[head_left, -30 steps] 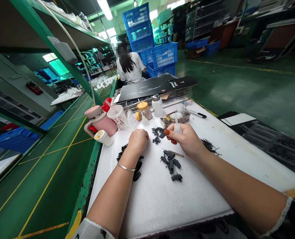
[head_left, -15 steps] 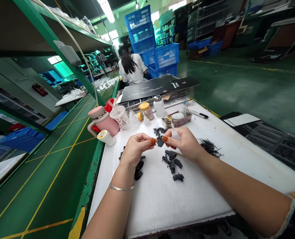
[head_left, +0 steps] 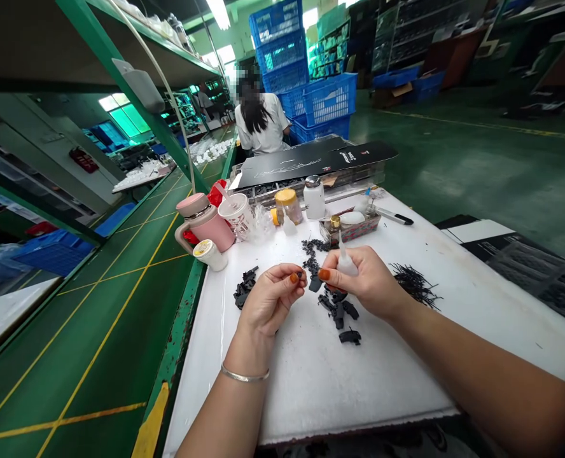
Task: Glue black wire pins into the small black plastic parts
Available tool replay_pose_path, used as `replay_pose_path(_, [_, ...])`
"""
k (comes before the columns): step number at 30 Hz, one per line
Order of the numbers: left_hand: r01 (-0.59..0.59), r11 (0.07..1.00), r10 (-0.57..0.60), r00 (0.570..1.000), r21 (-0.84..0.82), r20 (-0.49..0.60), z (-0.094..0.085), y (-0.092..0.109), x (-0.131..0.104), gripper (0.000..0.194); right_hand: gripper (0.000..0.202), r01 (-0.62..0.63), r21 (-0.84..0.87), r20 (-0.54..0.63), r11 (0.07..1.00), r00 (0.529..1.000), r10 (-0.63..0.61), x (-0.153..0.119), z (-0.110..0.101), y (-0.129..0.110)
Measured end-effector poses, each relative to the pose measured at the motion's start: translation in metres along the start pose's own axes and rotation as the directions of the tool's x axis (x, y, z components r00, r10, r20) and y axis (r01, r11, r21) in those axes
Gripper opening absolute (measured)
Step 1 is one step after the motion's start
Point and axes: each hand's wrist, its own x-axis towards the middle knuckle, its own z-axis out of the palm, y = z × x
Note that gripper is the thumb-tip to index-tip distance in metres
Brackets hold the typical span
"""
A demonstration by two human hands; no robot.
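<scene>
My left hand is closed in a pinch at the middle of the table. A small dark piece shows between its thumb and fingertips. My right hand grips a small white squeeze bottle, its thin nozzle pointing up. Just left of the right thumb tip is a dark plastic part; whether the hand touches it I cannot tell. Several black moulded parts lie below the right hand. Another pile of black parts sits left of my left hand, partly hidden by it.
Thin black sticks lie right of my right hand. Tiny black pieces are scattered beyond. Farther back stand a pink mug, a paper cup, a yellow-lidded jar, a white bottle and a small box. A person sits beyond.
My hands have moved apart; the left fingertips have drawn back from the dark part by the right thumb. The right hand still holds the bottle. The whole view has shifted slightly.
</scene>
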Motion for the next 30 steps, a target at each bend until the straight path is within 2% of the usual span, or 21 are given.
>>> replay_pose_path(12, [-0.001,0.999,0.003,0.999,-0.037,0.035,-0.003,-0.005,-0.002,0.021,0.035,-0.020,-0.088,0.048,0.996,0.999,0.024,-0.003,0.004,-0.006])
replay_pose_path(15, [-0.011,1.000,0.012,1.000,-0.021,0.027,-0.003,-0.006,-0.002,0.022,0.035,-0.052,-0.024,0.068,0.998,0.996,0.054,-0.003,0.004,-0.004])
replay_pose_path(18, [-0.016,1.000,0.016,1.000,-0.010,0.026,-0.003,-0.006,-0.003,0.022,0.032,-0.138,0.178,0.146,0.974,0.983,0.113,-0.003,0.003,-0.001])
replay_pose_path(20, [-0.013,1.000,0.013,1.000,-0.009,0.020,-0.002,-0.006,-0.004,0.021,0.030,-0.256,0.375,0.227,0.891,0.957,0.179,-0.003,0.002,0.002])
replay_pose_path(23, [-0.010,1.000,0.011,1.000,-0.011,0.012,0.000,-0.005,-0.005,0.020,0.026,-0.418,0.595,0.328,0.686,0.906,0.267,0.000,0.000,0.004])
replay_pose_path(26, [-0.010,1.000,0.010,1.000,-0.012,0.016,0.001,-0.004,-0.005,0.017,0.026,-0.508,0.683,0.409,0.524,0.861,0.301,0.003,-0.003,0.005])
replay_pose_path(30, [-0.013,1.000,0.013,0.999,-0.016,0.030,0.001,-0.003,-0.005,0.016,0.027,-0.553,0.708,0.470,0.438,0.833,0.292,0.005,-0.005,0.005])
